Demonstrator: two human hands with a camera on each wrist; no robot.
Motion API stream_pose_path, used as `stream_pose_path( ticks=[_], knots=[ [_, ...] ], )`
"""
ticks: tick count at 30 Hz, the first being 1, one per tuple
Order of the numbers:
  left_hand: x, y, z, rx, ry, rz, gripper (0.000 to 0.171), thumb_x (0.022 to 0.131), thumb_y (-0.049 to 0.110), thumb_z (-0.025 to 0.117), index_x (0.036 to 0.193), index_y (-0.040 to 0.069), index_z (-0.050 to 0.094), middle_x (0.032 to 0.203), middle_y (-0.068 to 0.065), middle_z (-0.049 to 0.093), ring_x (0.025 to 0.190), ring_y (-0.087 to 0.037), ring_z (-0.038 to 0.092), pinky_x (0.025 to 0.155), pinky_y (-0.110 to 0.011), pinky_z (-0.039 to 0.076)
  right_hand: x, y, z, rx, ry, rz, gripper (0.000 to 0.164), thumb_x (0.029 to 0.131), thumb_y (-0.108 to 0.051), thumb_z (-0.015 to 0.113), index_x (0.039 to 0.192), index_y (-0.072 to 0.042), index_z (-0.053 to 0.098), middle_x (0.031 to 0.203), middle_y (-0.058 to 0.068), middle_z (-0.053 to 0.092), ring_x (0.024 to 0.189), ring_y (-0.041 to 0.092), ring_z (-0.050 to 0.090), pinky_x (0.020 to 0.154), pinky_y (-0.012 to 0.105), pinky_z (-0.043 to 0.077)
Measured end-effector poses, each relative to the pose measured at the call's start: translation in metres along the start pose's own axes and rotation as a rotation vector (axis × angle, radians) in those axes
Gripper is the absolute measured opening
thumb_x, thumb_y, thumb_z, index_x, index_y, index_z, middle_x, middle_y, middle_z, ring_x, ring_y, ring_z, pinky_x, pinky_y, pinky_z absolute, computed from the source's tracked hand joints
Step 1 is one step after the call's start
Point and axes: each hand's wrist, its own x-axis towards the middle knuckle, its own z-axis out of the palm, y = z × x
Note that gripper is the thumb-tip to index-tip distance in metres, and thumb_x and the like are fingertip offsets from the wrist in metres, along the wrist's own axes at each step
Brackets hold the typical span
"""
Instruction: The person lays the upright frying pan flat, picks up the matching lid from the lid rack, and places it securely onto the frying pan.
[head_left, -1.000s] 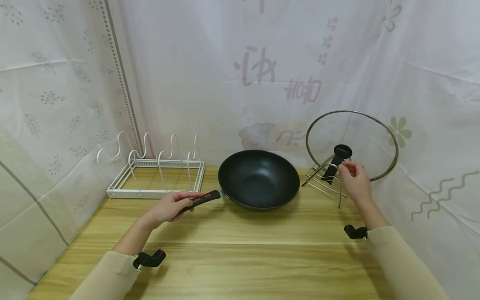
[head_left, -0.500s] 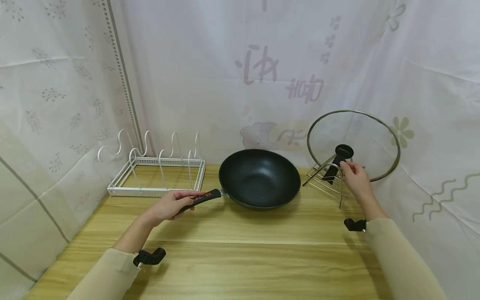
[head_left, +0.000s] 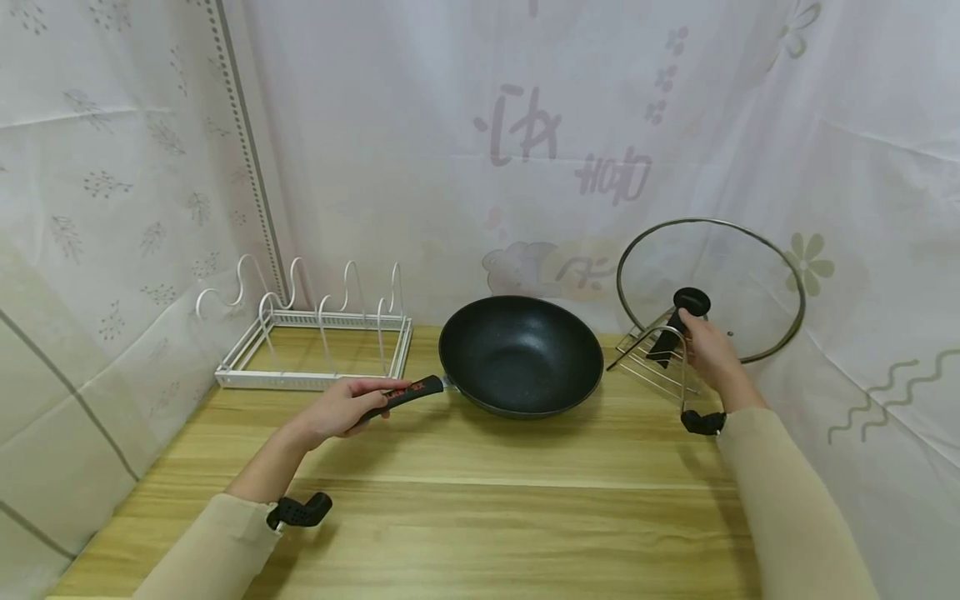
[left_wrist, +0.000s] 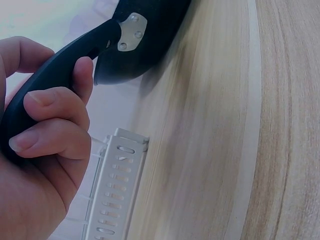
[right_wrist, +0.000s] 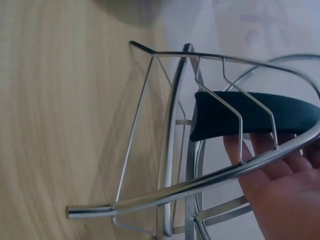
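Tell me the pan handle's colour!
The pan handle is black with red marks, clearest in the head view.

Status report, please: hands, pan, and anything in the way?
Left hand gripping pan handle. Right hand on lid handle. Pan upright. Possible obstruction: wire stand loop before lid handle.

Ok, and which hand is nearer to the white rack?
Left. The left hand grips the pan's handle just in front of the white rack; the right hand is farther away, at the glass lid, beyond the pan.
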Motion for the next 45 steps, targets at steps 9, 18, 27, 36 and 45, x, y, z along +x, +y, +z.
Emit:
stream_pose_path(
  ticks=[9, 18, 27, 36, 45],
  knots=[
    [0.001, -0.001, -0.001, 0.011, 0.003, -0.002, 0.043, 0.112, 0.021, 0.054, 0.153, 0.017, 0.067, 0.103, -0.017, 0.072, 0.049, -0.009, 0.037, 0.046, -0.023, 0.031, 0.01, 0.003, -0.009, 0.288, -0.176, -0.06, 0.036, 0.117, -0.048, 0.042, 0.134, -0.025, 0.063, 0.136, -0.013, 0.065, 0.121, 0.004, 0.064, 0.106, 0.026, 0.052],
    [0.002, -0.002, 0.0, 0.016, 0.01, -0.008, 0.042, 0.113, 0.022, 0.055, 0.153, 0.017, 0.067, 0.102, -0.017, 0.071, 0.048, -0.008, 0.036, 0.045, -0.022, 0.031, 0.014, 0.007, -0.005, 0.418, -0.23, -0.122, 0.029, 0.119, -0.034, 0.041, 0.135, -0.014, 0.055, 0.117, -0.006, 0.079, 0.106, 0.009, 0.077, 0.1, 0.026, 0.061],
    [0.002, -0.002, 0.0, -0.003, 0.003, -0.011, 0.043, 0.112, 0.019, 0.054, 0.153, 0.016, 0.067, 0.102, -0.016, 0.072, 0.049, -0.008, 0.037, 0.046, -0.022, 0.031, 0.016, 0.01, -0.005, 0.505, -0.245, -0.148, 0.032, 0.119, -0.03, 0.041, 0.142, -0.011, 0.052, 0.119, -0.002, 0.081, 0.102, 0.012, 0.079, 0.092, 0.03, 0.065],
    [0.001, 0.001, 0.0, 0.001, -0.004, -0.018, 0.044, 0.113, 0.02, 0.053, 0.154, 0.018, 0.066, 0.104, -0.017, 0.071, 0.05, -0.009, 0.037, 0.046, -0.023, 0.03, 0.015, 0.012, -0.002, 0.494, -0.202, -0.159, 0.032, 0.118, -0.034, 0.041, 0.137, -0.014, 0.058, 0.117, -0.002, 0.082, 0.102, 0.01, 0.079, 0.093, 0.027, 0.064],
    [0.001, 0.001, 0.0, -0.008, -0.001, -0.023, 0.044, 0.111, 0.019, 0.053, 0.154, 0.017, 0.066, 0.104, -0.018, 0.071, 0.05, -0.008, 0.037, 0.046, -0.022, 0.03, 0.013, 0.012, 0.003, 0.493, -0.177, -0.182, 0.041, 0.118, -0.035, 0.038, 0.142, -0.005, 0.05, 0.115, -0.001, 0.082, 0.101, 0.011, 0.08, 0.093, 0.027, 0.064]
  ],
)
